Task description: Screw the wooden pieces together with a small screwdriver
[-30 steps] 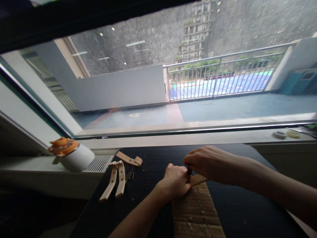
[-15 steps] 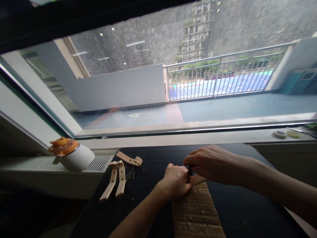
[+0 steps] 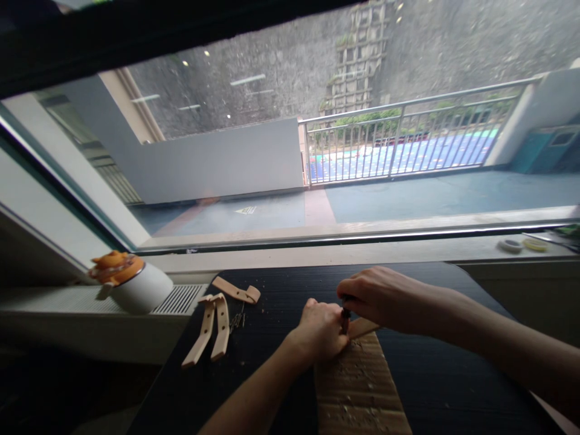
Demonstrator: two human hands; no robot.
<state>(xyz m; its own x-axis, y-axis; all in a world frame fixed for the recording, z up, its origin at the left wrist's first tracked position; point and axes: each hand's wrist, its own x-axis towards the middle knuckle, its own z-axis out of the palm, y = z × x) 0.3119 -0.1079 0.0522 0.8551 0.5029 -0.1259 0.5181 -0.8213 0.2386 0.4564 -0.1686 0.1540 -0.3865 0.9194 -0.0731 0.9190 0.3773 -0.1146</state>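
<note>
Right hand [image 3: 379, 294] shifted, curled round dark tool [image 3: 345, 318]; left hand [image 3: 318, 327] gripping pale, flat wood [image 3: 363, 328].

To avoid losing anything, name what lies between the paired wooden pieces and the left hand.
The head view shows thin metal pieces on the black table.

1. Right hand [image 3: 374, 297]: the back of the hand has turned slightly leftward in the view, above the dark hand tool [image 3: 346, 316].
2. Right wrist: its underside sits marginally higher.
</note>
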